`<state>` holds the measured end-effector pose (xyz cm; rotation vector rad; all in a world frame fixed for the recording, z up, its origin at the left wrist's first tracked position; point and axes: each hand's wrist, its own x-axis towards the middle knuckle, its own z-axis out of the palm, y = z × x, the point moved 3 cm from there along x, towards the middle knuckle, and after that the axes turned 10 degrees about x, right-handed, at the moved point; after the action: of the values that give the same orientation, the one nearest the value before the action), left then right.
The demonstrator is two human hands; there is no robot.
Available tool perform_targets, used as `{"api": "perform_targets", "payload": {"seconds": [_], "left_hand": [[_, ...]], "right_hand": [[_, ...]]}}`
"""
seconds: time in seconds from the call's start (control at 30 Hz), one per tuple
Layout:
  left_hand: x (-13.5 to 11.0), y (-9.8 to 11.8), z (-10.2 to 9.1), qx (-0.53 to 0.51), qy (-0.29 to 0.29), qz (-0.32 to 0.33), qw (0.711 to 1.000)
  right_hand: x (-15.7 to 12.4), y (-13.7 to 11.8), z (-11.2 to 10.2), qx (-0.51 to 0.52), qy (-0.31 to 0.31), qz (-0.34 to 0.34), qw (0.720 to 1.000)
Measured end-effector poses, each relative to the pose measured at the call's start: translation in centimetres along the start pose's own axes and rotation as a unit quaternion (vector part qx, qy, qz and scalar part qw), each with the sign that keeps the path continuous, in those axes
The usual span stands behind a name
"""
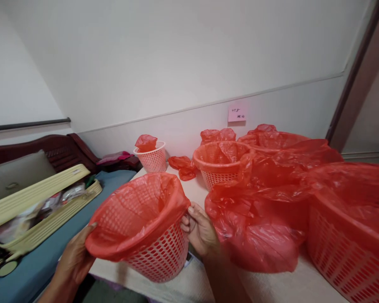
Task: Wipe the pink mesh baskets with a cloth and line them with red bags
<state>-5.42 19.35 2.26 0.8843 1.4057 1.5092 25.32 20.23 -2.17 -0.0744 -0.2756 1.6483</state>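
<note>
Holding the mesh basket [164, 257] tilted at the white-covered table's [194, 189] near edge, left hand [77, 252] gripping its rim, right hand [198, 229] pinching the folded-over red liner [135, 206], probably to keep it snug. Other lined baskets [344, 240] right, bed [113, 179] left, pale wall [177, 63] behind.

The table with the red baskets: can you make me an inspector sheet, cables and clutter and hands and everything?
Surface: pale tabletop, largely covered.
Job's things: held basket, with a red liner folded over its rim; other baskets around.
Clutter: loose red plastic among the baskets.
Hands: left hand holds the lined rim; right hand pinches the liner opposite.
Cables: nothing seen.
Surroundings: wall with pink note; yellow container and cushion at left.
</note>
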Motion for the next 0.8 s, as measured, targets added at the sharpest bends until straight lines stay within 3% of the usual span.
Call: {"api": "perform_targets", "payload": {"seconds": [0.2,0.47,0.67,0.8], "left_hand": [[-0.4,-0.1,0.3,0.002,-0.004,-0.003,1.0],[-1.2,-0.6,-0.2,0.004,0.003,-0.029,1.0],[-3.3,-1.7,-0.3,0.013,0.014,-0.029,0.999],[-4.8,-2.1,-0.4,-0.001,0.017,-0.055,0.998]], "right_hand": [[-0.8,1.4,0.2,-0.026,-0.055,0.032,0.998],[-0.2,2.1,-3.6,-0.19,0.032,-0.03,0.981],[0.2,1.8,-8.3,-0.289,0.141,-0.081,0.943],[0.2,2.2,-8.9,-0.352,0.158,-0.113,0.916]]}}
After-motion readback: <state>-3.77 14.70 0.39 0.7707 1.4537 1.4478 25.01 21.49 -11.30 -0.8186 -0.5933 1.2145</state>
